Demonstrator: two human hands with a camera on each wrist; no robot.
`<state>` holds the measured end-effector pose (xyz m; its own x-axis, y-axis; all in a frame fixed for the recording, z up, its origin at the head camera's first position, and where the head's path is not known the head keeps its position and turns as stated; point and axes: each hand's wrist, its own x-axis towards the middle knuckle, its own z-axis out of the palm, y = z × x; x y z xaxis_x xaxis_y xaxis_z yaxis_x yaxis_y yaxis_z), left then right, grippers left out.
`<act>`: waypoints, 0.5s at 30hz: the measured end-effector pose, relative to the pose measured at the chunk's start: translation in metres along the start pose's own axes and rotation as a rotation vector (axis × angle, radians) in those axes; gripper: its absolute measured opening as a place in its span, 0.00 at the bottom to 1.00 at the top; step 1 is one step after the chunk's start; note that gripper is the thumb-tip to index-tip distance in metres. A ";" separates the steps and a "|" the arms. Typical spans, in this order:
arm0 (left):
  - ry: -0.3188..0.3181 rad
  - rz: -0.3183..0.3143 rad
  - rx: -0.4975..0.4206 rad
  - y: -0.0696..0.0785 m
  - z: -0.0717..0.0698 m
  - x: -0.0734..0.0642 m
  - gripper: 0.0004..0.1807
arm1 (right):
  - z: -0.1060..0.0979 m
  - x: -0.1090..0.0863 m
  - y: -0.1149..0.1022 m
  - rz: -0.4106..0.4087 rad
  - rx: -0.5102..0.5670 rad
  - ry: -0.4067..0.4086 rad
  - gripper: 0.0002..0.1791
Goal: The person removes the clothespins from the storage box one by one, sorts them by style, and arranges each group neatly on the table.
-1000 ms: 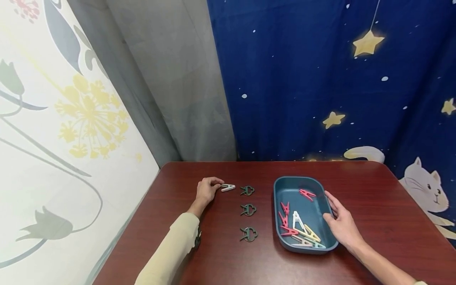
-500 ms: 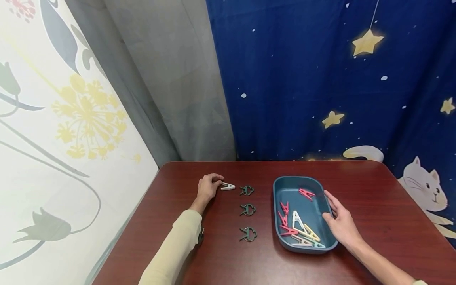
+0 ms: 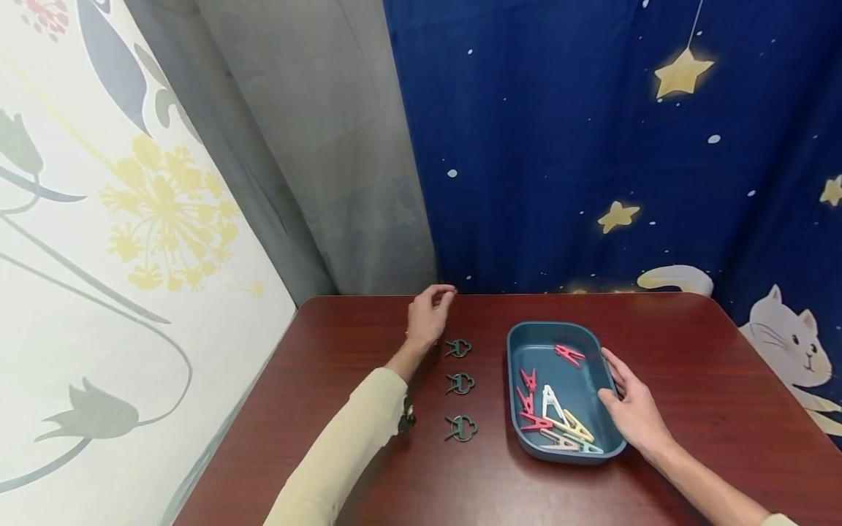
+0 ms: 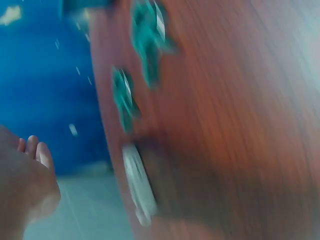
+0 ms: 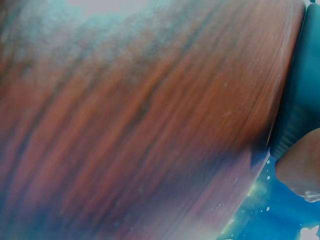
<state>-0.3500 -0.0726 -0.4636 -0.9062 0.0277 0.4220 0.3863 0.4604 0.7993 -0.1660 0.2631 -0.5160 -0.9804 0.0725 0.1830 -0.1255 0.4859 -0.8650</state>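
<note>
My left hand (image 3: 427, 317) is over the table's back edge, fingers loosely bent, with nothing visible in them. Below it, in the left wrist view, a white clothespin (image 4: 139, 182) lies on the table; the hand and wrist hide it from the head camera. Just to the right, green plant clips form a column: a far one (image 3: 457, 348), a middle one (image 3: 460, 383) and a near one (image 3: 461, 429). My right hand (image 3: 634, 409) grips the right wall of a blue-grey bin (image 3: 515, 365), thumb at the rim. Inside lie red clothespins (image 3: 569, 355), a white one (image 3: 551, 402), a yellow one (image 3: 578, 426) and several paler ones.
The dark red wooden table (image 3: 342, 453) ends at the back in front of a grey curtain (image 3: 349, 183) and a blue starry curtain (image 3: 526, 146). A white flowered panel (image 3: 66, 329) borders the left side.
My left hand has left the white clothespin and moved right and away, toward the table's back edge. The right hand still holds the bin in the same place.
</note>
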 end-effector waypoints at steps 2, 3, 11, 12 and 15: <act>-0.009 0.014 -0.078 0.015 0.017 -0.003 0.11 | 0.000 0.000 -0.001 0.007 0.001 -0.005 0.40; -0.013 0.012 -0.122 0.023 0.025 -0.004 0.11 | 0.000 0.000 -0.001 0.014 0.002 -0.009 0.40; -0.073 -0.091 -0.437 0.069 0.081 -0.027 0.15 | -0.001 0.001 -0.002 0.025 -0.002 -0.010 0.40; -0.087 -0.103 -0.462 0.072 0.086 -0.031 0.16 | -0.001 0.001 -0.002 0.024 0.002 -0.011 0.40; -0.134 -0.140 -0.523 0.079 0.100 -0.044 0.17 | -0.001 0.000 -0.001 0.016 0.004 -0.006 0.40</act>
<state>-0.2967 0.0513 -0.4613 -0.9559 0.1263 0.2653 0.2633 -0.0328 0.9642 -0.1660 0.2632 -0.5142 -0.9832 0.0754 0.1664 -0.1103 0.4815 -0.8695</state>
